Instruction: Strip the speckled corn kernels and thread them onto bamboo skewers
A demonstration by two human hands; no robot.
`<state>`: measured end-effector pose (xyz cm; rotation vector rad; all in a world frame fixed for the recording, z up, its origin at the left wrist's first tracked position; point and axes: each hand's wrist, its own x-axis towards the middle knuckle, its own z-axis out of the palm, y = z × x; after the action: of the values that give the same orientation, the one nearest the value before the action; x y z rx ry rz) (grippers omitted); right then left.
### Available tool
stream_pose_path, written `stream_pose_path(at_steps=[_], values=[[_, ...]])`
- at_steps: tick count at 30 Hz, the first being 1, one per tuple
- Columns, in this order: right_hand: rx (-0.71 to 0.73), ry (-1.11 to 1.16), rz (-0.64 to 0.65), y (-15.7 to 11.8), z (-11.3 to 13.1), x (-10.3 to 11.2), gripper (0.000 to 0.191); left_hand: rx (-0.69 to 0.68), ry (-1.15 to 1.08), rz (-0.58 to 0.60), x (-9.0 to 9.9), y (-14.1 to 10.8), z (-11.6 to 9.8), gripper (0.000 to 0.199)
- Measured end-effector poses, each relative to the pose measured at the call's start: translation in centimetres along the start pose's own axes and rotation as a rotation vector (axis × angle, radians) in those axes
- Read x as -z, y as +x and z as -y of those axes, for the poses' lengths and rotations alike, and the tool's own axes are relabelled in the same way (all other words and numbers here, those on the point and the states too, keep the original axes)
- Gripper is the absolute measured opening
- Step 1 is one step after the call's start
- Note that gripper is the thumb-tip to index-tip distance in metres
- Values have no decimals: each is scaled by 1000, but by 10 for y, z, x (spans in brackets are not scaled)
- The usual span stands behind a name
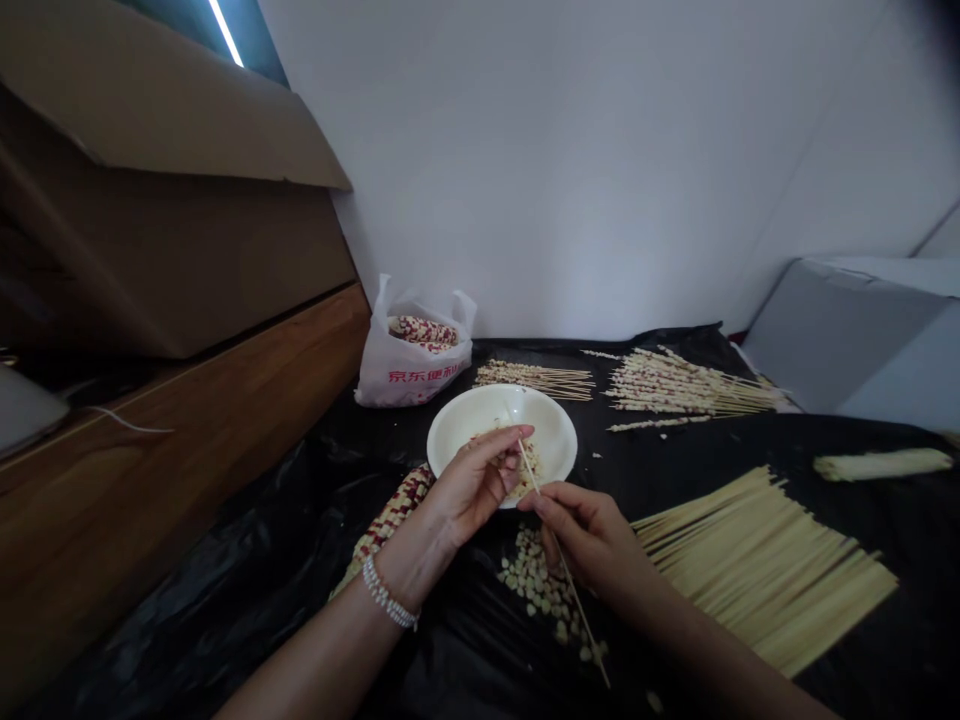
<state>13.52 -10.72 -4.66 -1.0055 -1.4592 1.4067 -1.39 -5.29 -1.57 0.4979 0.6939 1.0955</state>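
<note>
A thin wooden stick slants down to the right, pinched between the thumb and fingers of my right hand. My left hand is over the white bowl, its thumb and forefinger closed near the stick's upper part; whether it grips the stick or a kernel is too small to tell. Inside the bowl lie small kernels or crumbs. Pale kernels are scattered on the black sheet below the bowl. Beside my left wrist lies a red and white speckled corn cob, partly hidden by my arm.
A plastic bag of speckled cobs stands behind the bowl. Kernel-covered sticks lie back right, and bare sticks lie right beside a pale bare cob. A cardboard box is at left, a white box at right.
</note>
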Motion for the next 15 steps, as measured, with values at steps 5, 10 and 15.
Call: stream_pose_path(at_steps=[5,10,15], values=[[-129,23,105,0,5,1,37,-93,-19,-5,4,1,-8,26],[-106,34,101,-1,2,-2,39,-100,45,-23,2,1,-9,22],[-31,47,-17,0,4,5,38,-10,306,80,-4,-9,9,21]])
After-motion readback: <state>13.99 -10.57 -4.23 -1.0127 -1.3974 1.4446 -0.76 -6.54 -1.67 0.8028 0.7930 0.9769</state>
